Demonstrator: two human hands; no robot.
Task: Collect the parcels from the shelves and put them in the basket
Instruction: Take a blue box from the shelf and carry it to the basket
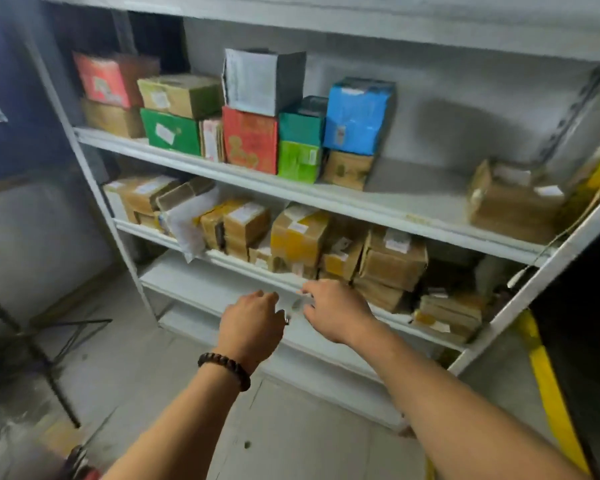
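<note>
Reaching step: my left grip and right grip hover, fingers curled, hold unclear. The parcels just beyond need grasping.

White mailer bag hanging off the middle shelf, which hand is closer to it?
Left. The left hand is below and right of the white bag; the right hand sits farther right.

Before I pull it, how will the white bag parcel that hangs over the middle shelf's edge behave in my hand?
The white bag parcel is probably floppy: it droops over the shelf edge. It looks thin, so it is likely light. The brown box next to it could shift.
</note>
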